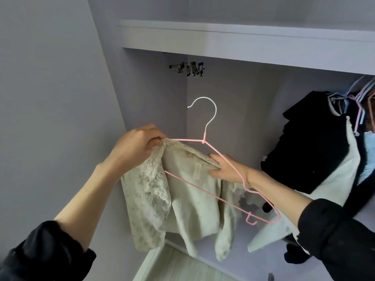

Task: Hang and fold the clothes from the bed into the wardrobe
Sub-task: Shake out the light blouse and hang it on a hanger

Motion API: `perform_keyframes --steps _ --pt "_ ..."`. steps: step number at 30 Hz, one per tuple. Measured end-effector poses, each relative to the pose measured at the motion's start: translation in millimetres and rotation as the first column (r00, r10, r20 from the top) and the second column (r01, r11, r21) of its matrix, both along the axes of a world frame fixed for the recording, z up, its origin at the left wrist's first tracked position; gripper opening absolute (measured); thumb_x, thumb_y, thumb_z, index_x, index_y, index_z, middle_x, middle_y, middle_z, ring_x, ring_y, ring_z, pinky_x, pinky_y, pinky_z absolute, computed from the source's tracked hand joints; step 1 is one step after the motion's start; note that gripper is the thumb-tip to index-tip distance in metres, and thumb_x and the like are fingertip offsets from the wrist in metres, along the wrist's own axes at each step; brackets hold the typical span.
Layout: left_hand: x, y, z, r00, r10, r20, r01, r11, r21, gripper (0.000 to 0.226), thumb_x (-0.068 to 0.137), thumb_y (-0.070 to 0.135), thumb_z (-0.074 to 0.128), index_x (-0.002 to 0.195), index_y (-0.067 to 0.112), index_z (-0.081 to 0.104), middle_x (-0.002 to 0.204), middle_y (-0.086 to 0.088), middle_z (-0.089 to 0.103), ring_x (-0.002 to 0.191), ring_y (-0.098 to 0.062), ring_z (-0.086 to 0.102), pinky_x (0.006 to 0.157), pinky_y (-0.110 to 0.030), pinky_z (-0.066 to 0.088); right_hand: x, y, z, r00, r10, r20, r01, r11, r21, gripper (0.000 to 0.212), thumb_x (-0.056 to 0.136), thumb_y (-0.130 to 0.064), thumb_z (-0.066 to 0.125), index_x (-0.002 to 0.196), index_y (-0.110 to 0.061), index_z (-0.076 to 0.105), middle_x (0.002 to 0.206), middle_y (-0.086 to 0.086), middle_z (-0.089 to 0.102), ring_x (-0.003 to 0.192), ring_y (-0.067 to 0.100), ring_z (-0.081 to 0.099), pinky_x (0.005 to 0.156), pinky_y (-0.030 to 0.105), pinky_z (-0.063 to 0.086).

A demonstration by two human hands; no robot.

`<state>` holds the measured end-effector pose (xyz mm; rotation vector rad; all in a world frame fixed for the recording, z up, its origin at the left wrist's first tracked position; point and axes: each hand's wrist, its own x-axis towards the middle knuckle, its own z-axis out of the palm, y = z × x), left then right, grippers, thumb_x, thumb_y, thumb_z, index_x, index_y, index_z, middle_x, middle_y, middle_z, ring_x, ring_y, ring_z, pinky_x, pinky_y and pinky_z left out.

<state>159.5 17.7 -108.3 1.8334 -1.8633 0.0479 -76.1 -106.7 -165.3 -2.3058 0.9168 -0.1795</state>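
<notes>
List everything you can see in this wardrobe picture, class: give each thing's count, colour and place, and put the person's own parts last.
Hanger: one, pink with a white hook, held in front of the wardrobe, not on a rail.
Garment: one, pale cream with a lace patterned part, draped on the hanger.
Hung clothes: several, black, white and light blue, at the right on pastel hangers.
Clips: a small cluster, dark metal, under the shelf at the back.
Shelf: one, pale lilac, across the top.
Left hand: one, pinches the garment at the hanger's left end.
Right hand: one, rests on the garment's collar.
Sleeves: two, black.
</notes>
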Motion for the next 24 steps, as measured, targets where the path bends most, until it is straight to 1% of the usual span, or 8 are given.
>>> perform_keyframes --steps 3,4,7,13,17,19,21,24 --pt "-10 0 1 0.999 0.034 0.037 -0.034 0.999 -0.004 0.017 0.093 0.016 0.055 0.104 0.023 0.067 0.101 0.012 0.061 0.090 -0.021 0.061 0.073 -0.043 0.049 -4 -12 -7 0.997 -0.035 -0.066 0.012 0.947 -0.321 0.021 0.082 0.004 0.046 0.088 -0.012 0.057 0.092 0.007 0.057 0.091 0.028 0.054 0.074 0.021 0.037" --pt "-12 0 2 0.998 0.047 0.049 -0.047 0.999 -0.006 0.017 0.094 0.019 0.054 0.104 0.026 0.066 0.102 0.014 0.060 0.091 -0.021 0.061 0.073 -0.044 0.050 -6 -17 -11 0.993 -0.053 -0.103 0.008 0.920 -0.393 0.025 0.081 0.005 0.045 0.097 -0.007 0.060 0.100 0.012 0.058 0.096 0.029 0.055 0.081 0.028 0.043" --pt "-12 1 5 0.995 0.085 0.057 -0.083 0.996 -0.025 0.018 0.095 0.021 0.052 0.105 0.029 0.065 0.103 0.017 0.059 0.091 -0.018 0.060 0.073 -0.044 0.050 -21 -26 -19 0.968 -0.163 -0.192 0.048 0.868 -0.495 0.029 0.088 -0.007 0.044 0.114 -0.008 0.057 0.111 0.013 0.055 0.107 0.031 0.054 0.088 0.040 0.047" --pt "0 6 0 0.979 0.192 0.069 -0.191 0.981 -0.023 0.020 0.095 0.016 0.050 0.108 0.022 0.065 0.107 0.008 0.061 0.094 -0.026 0.061 0.072 -0.040 0.047 -53 -40 -21 0.920 -0.378 -0.101 0.303 0.852 -0.427 0.016 0.085 -0.002 0.052 0.099 -0.001 0.060 0.107 0.015 0.051 0.108 0.034 0.052 0.081 0.034 0.040" --pt "-7 4 -9 0.942 0.318 0.108 -0.319 0.948 -0.012 0.021 0.097 0.019 0.047 0.111 0.021 0.063 0.110 0.002 0.060 0.095 -0.034 0.060 0.071 -0.042 0.046 -63 -47 -12 0.940 -0.335 -0.067 0.275 0.856 -0.438 0.022 0.083 0.004 0.053 0.103 0.003 0.062 0.095 0.010 0.044 0.101 0.036 0.054 0.070 0.024 0.027" --pt "-9 1 -12 0.921 0.371 0.114 -0.369 0.928 -0.039 0.021 0.097 0.019 0.047 0.110 0.020 0.062 0.111 -0.001 0.059 0.092 -0.038 0.060 0.069 -0.043 0.046 -68 -49 -9 0.948 -0.309 -0.072 0.246 0.859 -0.448 0.023 0.083 0.003 0.056 0.105 0.003 0.061 0.099 0.013 0.047 0.101 0.035 0.053 0.070 0.019 0.023" --pt "-9 -1 -12 0.912 0.391 0.120 -0.387 0.920 -0.056 0.020 0.096 0.017 0.047 0.109 0.019 0.062 0.110 -0.003 0.058 0.089 -0.039 0.060 0.068 -0.044 0.048 -71 -52 -8 0.950 -0.304 -0.074 0.241 0.862 -0.445 0.024 0.084 0.003 0.056 0.107 0.001 0.060 0.103 0.014 0.049 0.101 0.033 0.053 0.070 0.018 0.024" --pt "-14 -2 -12 0.896 0.411 0.167 -0.403 0.912 -0.083 0.022 0.095 0.014 0.047 0.111 0.017 0.062 0.112 -0.005 0.057 0.088 -0.040 0.060 0.062 -0.039 0.042 -73 -53 -4 0.937 -0.344 -0.066 0.294 0.875 -0.385 0.030 0.085 0.005 0.050 0.112 -0.005 0.057 0.100 0.004 0.042 0.098 0.030 0.053 0.070 0.026 0.032"
